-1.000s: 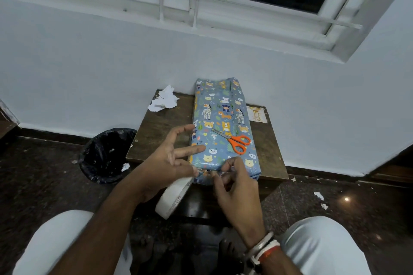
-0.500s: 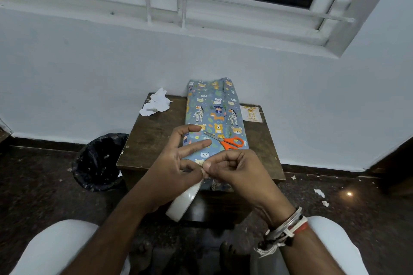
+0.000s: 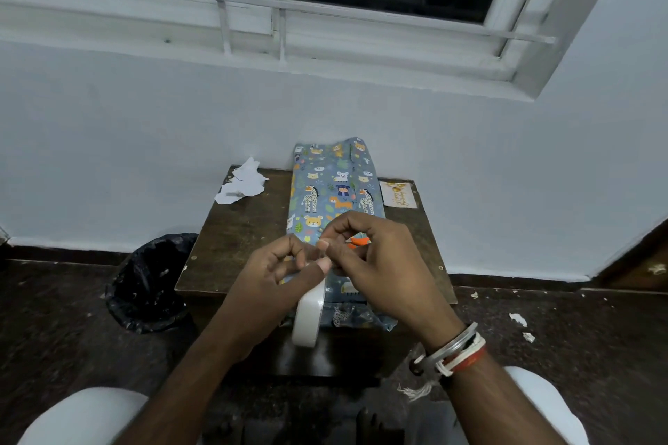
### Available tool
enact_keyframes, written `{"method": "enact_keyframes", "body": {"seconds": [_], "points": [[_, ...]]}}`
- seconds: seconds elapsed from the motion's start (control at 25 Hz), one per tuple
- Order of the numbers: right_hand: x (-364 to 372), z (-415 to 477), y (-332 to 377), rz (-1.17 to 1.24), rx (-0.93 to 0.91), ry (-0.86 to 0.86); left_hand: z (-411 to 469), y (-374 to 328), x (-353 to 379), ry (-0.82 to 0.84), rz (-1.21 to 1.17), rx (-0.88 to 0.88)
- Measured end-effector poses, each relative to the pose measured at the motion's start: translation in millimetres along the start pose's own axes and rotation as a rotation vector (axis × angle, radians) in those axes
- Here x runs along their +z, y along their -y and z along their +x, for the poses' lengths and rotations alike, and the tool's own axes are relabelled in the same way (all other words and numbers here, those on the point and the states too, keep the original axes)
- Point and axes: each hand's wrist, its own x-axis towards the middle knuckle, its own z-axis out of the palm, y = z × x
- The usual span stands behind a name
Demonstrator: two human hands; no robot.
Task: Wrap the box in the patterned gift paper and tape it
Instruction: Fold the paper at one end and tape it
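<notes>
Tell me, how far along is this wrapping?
Done: paper covers the box. In hand: the left hand holds the roll while the right hand pinches its tape end. Left: taping the loose near end; the far end looks unfolded too.
</notes>
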Motion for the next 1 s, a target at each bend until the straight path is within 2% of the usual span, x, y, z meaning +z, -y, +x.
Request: {"method": "enact_keyframes", "body": {"seconds": [0.16,0.4,0.8,1.0], "points": [[-1.3,-3.2,-9.5,0.027,-0.013,-0.007,-0.5,1.3,3.5,0.035,-0.033,-0.021],[-7.8,-4.1,-12.5,0.27,0.081,-0.035,-3.2,0.4,8.9,0.088,-0.109,-0.075],[-16.1,-4.2,-21.9,0.314,0.109,-0.012,0.6,2.0,16.2,0.09,-0.124,-0.172],[-18.6,-4.9,-29.3,0.309,0.081,-0.029,4.0,0.6,21.2,0.089,-0.065,-0.131]]}}
